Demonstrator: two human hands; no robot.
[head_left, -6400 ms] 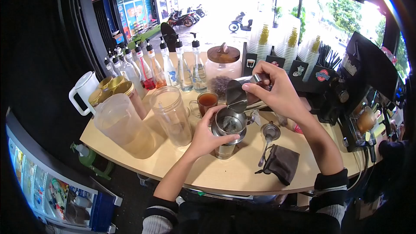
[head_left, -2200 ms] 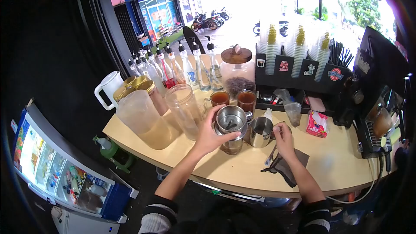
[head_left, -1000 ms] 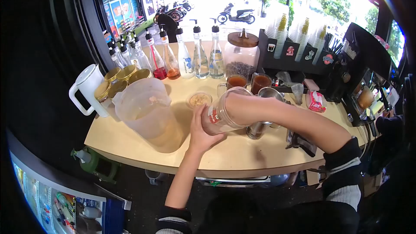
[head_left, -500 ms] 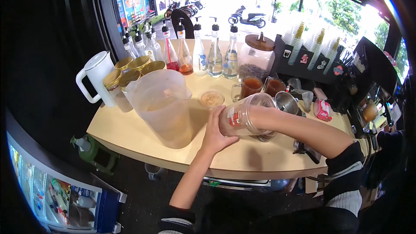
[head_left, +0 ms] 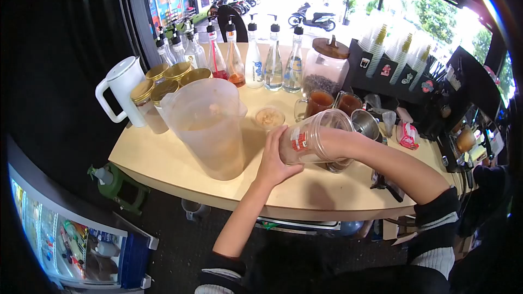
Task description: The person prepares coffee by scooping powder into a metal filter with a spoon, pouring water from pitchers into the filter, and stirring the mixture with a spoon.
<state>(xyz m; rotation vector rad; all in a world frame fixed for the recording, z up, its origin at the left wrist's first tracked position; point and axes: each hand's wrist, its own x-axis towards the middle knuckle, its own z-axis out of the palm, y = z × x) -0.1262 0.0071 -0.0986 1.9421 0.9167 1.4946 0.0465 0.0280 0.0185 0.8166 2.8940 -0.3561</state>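
Observation:
A clear plastic jar [head_left: 298,142] with a red-and-white label lies tilted on its side above the counter, its mouth facing right. My left hand [head_left: 272,158] is closed around the jar's base. Through the jar's mouth reaches my right hand [head_left: 333,141]; its fingers are blurred behind the plastic, so what they hold, if anything, cannot be made out. Just left of the jar stands a large frosted pitcher [head_left: 212,136] with cloudy tan liquid. A small clear cup [head_left: 270,118] with pale, lumpy contents sits behind my left hand.
Two glass mugs of brown drink [head_left: 320,104] and a metal cup [head_left: 365,124] stand behind the jar. Gold-lidded jars [head_left: 143,92] and a white jug [head_left: 126,90] are at left. Pump bottles [head_left: 274,71] and a wooden-lidded jar [head_left: 326,68] line the back of the counter [head_left: 294,196].
The view has shifted slightly. The jar has moved a little to the right with both my hands, my left still on its base and my right still inside.

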